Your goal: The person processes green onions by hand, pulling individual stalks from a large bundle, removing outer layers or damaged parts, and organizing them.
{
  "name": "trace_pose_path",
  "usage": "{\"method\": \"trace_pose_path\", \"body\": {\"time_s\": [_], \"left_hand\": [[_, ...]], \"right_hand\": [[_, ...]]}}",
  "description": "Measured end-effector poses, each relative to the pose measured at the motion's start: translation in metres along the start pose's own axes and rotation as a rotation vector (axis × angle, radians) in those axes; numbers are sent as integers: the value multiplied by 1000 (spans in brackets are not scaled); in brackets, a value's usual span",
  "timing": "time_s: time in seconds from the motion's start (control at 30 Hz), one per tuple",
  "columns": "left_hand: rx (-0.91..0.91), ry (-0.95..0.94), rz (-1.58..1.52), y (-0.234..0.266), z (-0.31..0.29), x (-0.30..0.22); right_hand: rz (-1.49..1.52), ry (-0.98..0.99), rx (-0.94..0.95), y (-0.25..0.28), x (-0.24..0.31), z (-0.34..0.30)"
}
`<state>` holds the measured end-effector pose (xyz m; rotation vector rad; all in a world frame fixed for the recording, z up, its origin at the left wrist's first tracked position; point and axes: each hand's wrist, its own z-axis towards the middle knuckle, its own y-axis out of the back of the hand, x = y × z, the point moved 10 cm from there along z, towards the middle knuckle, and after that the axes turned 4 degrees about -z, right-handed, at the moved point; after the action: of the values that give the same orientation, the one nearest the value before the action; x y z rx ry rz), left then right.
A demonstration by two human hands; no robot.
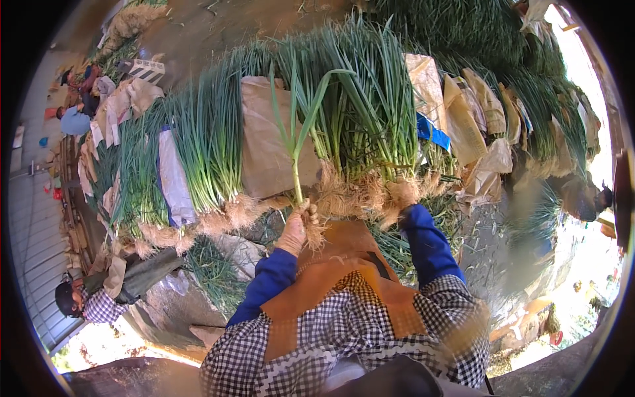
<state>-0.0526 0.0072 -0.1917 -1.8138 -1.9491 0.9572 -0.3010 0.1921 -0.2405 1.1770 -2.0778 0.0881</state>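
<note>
My left hand (296, 230) is closed around the base of a single green garlic plant (296, 169). Its pale stem stands nearly upright with flat leaves fanning out above, and tan roots hang below my fingers. Just ahead lies a thick heap of green garlic plants (350, 126), root ends toward me. At the right side of this heap my right hand (401, 193) touches the roots; its fingers are largely lost among them, so I cannot tell how they are set. A brown sheet (266, 135) separates this heap from another bunch (208, 145) on the left.
More bunches (142, 182) stand in a row at far left, with wrapping sheets (466, 126) between bunches at right. Loose leaves (215, 268) lie near my left arm. A person (99, 298) sits at lower left, another (76, 119) farther off. A dark green pile (456, 33) fills the back right.
</note>
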Motion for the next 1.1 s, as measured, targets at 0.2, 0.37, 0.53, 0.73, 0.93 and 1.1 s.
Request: {"method": "trace_pose_path", "body": {"time_s": [0.2,0.37,0.53,0.73,0.93,1.1], "left_hand": [[-127,121,303,-33,0,66],[-120,264,195,-37,10,121],[-169,318,265,-29,9,137],[-175,70,318,-8,23,106],[-131,-103,339,18,40,91],[-160,-92,465,-26,11,96]], "right_hand": [[732,147,187,-51,6,-28],[173,280,125,-52,102,-78],[-700,332,-28,-39,116,-40],[-536,625,573,-65,91,-149],[-584,693,-65,8,87,-112],[-929,648,55,-69,126,-18]]}}
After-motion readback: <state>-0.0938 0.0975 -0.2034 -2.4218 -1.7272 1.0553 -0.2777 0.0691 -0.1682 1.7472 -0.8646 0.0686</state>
